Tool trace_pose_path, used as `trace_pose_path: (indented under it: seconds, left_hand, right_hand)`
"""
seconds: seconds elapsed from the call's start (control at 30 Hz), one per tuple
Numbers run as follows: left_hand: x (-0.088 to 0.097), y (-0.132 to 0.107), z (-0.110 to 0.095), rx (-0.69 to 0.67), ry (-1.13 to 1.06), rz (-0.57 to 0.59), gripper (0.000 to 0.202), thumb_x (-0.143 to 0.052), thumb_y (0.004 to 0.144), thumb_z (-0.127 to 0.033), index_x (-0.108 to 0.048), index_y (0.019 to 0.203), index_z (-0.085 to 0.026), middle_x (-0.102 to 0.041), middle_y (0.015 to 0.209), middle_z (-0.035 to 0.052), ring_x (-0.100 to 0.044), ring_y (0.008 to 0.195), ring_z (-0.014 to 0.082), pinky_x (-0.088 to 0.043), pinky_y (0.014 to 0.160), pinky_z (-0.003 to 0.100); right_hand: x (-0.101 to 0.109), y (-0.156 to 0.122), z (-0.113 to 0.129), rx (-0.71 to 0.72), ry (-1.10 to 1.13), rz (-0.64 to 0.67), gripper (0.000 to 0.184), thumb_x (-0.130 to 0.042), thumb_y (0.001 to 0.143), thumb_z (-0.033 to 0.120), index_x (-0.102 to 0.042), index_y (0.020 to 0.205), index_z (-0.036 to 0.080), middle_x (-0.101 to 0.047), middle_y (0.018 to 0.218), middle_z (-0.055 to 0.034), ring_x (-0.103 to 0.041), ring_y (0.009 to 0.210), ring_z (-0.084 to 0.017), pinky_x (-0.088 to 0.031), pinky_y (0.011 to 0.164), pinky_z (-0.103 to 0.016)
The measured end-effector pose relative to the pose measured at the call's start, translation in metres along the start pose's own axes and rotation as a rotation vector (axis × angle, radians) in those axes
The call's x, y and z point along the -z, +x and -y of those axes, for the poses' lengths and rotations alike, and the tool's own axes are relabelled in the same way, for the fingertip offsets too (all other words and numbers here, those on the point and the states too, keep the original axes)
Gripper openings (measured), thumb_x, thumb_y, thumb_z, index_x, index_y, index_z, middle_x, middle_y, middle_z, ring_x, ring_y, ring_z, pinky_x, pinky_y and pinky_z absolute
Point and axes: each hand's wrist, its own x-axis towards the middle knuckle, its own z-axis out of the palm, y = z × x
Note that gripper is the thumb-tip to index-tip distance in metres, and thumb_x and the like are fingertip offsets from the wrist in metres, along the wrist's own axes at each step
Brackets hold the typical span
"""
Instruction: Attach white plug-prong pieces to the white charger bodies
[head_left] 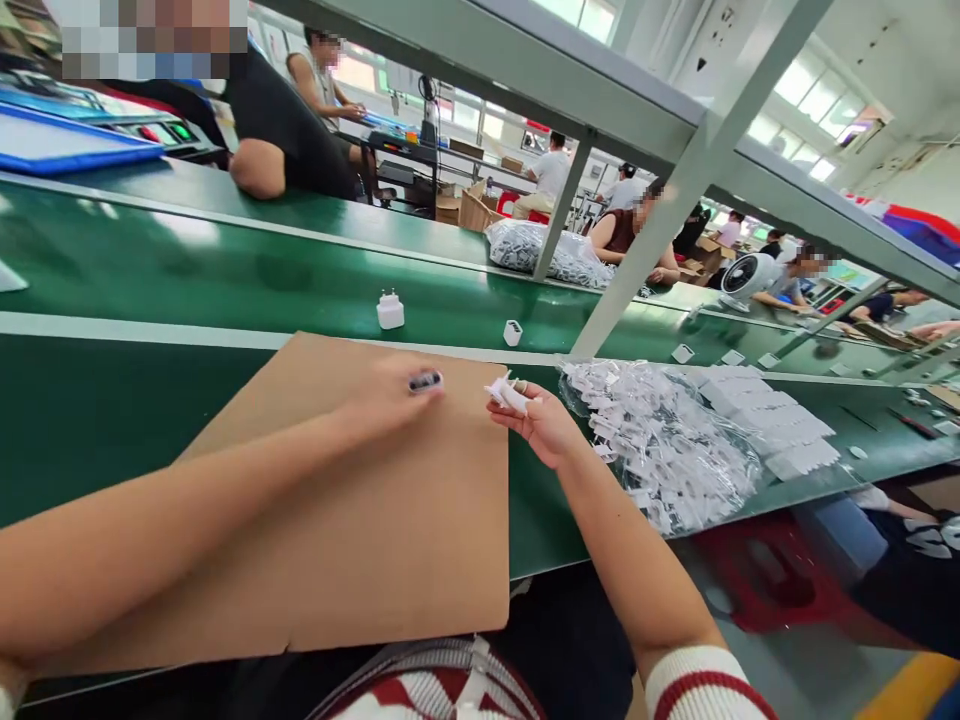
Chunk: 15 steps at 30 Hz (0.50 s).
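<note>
My left hand (390, 392) reaches over a brown cardboard sheet (375, 520), fingers closed round a small dark part (425, 381) at its fingertips. My right hand (536, 420) is raised palm up beside it, pinching a small white plastic piece (507, 393). The two hands are a short gap apart above the sheet's far right corner. A clear bag of small white parts (660, 440) lies just right of my right hand on the green bench (112, 420).
On the green conveyor belt (225, 270) stand a white charger plug (390, 310) and a smaller white cube (512, 332), with more pieces farther right. A grey frame post (652, 230) slants up. Stacked white sheets (772, 420) lie right. Several people sit across the line.
</note>
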Motion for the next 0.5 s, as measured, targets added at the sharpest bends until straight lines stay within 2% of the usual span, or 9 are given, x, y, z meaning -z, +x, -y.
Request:
trace_pose_path:
  seconds: [0.07, 0.1, 0.17, 0.23, 0.3, 0.37, 0.5]
  left_hand:
    - [-0.020, -0.025, -0.017, -0.079, -0.046, 0.095, 0.039, -0.066, 0.085, -0.053, -0.078, 0.106, -0.022, -0.077, 0.105, 0.0101, -0.069, 0.102, 0.0313, -0.054, 0.098, 0.045]
    - [-0.027, -0.034, -0.021, -0.083, -0.086, 0.123, 0.043, -0.067, 0.086, -0.055, -0.077, 0.111, -0.022, -0.077, 0.106, 0.0098, -0.069, 0.103, 0.0309, -0.055, 0.098, 0.046]
    - [-0.033, -0.045, -0.024, -0.032, -0.199, 0.144, 0.061, -0.075, 0.080, -0.061, -0.071, 0.127, -0.022, -0.074, 0.118, 0.0108, -0.069, 0.109, 0.0315, -0.056, 0.099, 0.046]
    - [-0.032, -0.047, -0.020, 0.047, -0.308, 0.170, 0.077, -0.083, 0.070, -0.064, -0.067, 0.131, -0.021, -0.070, 0.126, 0.0120, -0.068, 0.113, 0.0322, -0.058, 0.097, 0.046]
    - [-0.030, -0.046, -0.016, 0.107, -0.351, 0.220, 0.067, -0.083, 0.070, -0.065, -0.071, 0.119, -0.020, -0.071, 0.119, 0.0102, -0.069, 0.105, 0.0308, -0.059, 0.091, 0.044]
    - [-0.029, -0.043, -0.015, 0.121, -0.366, 0.267, 0.051, -0.077, 0.076, -0.064, -0.074, 0.104, -0.021, -0.071, 0.105, 0.0071, -0.069, 0.094, 0.0280, -0.057, 0.085, 0.042]
    - [-0.033, -0.042, -0.018, 0.089, -0.395, 0.283, 0.045, -0.076, 0.077, -0.063, -0.074, 0.092, -0.021, -0.068, 0.093, 0.0045, -0.064, 0.084, 0.0245, -0.051, 0.075, 0.037]
  right_hand:
    - [-0.008, 0.009, -0.005, -0.017, 0.005, 0.038, 0.037, -0.092, 0.059, 0.028, -0.075, 0.091, 0.020, -0.080, 0.095, -0.0042, -0.078, 0.091, -0.020, -0.064, 0.093, -0.035]
    - [-0.010, 0.013, -0.009, -0.016, 0.001, 0.039, 0.037, -0.091, 0.059, 0.029, -0.075, 0.091, 0.020, -0.080, 0.095, -0.0038, -0.078, 0.090, -0.020, -0.063, 0.091, -0.034]
    - [-0.012, 0.016, -0.019, 0.009, -0.033, 0.019, 0.039, -0.089, 0.060, 0.030, -0.076, 0.096, 0.021, -0.081, 0.096, -0.0036, -0.078, 0.089, -0.021, -0.063, 0.090, -0.035]
    - [-0.012, 0.015, -0.029, 0.073, -0.118, -0.028, 0.042, -0.087, 0.060, 0.030, -0.078, 0.100, 0.021, -0.082, 0.099, -0.0042, -0.077, 0.093, -0.022, -0.061, 0.091, -0.036]
    - [-0.013, 0.011, -0.034, 0.171, -0.228, -0.095, 0.040, -0.088, 0.062, 0.031, -0.078, 0.099, 0.021, -0.082, 0.103, -0.0049, -0.076, 0.099, -0.023, -0.060, 0.093, -0.037]
    - [-0.017, 0.006, -0.036, 0.272, -0.335, -0.139, 0.035, -0.087, 0.067, 0.034, -0.079, 0.098, 0.022, -0.082, 0.106, -0.0052, -0.075, 0.102, -0.024, -0.060, 0.095, -0.038]
    - [-0.026, -0.002, -0.035, 0.460, -0.628, -0.092, 0.020, -0.077, 0.083, 0.032, -0.079, 0.101, 0.025, -0.081, 0.109, -0.0043, -0.073, 0.104, -0.023, -0.057, 0.100, -0.039]
